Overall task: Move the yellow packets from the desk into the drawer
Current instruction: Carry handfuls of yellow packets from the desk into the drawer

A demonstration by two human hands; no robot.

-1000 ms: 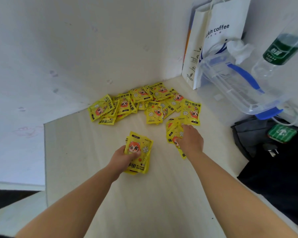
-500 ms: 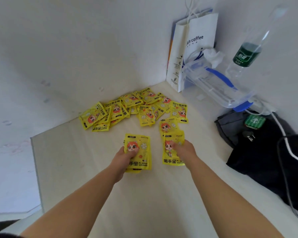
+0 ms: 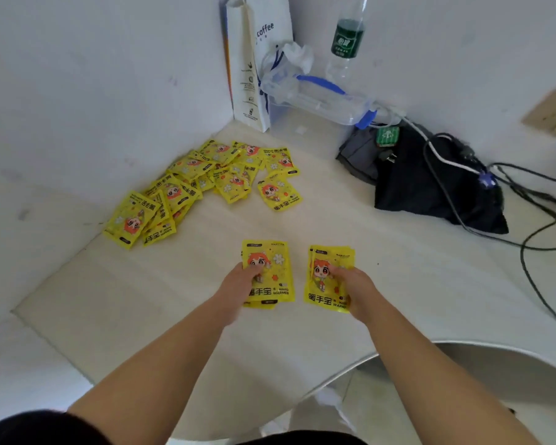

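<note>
Several yellow hand-warmer packets with an orange-haired cartoon figure lie in a loose heap in the far left corner of the pale desk. My left hand grips a small stack of yellow packets over the desk's middle. My right hand grips a second small stack of packets just to the right of it. The two stacks are a little apart. No drawer is in view.
A white coffee paper bag stands at the back wall beside a clear plastic box with blue clips and a green-labelled bottle. A black bag with cables lies to the right. The desk's curved front edge is near.
My right hand has picked packets out of the heap and drawn them back toward me. Both hands now hold stacks side by side, nearer the front edge. The view has tilted down.
</note>
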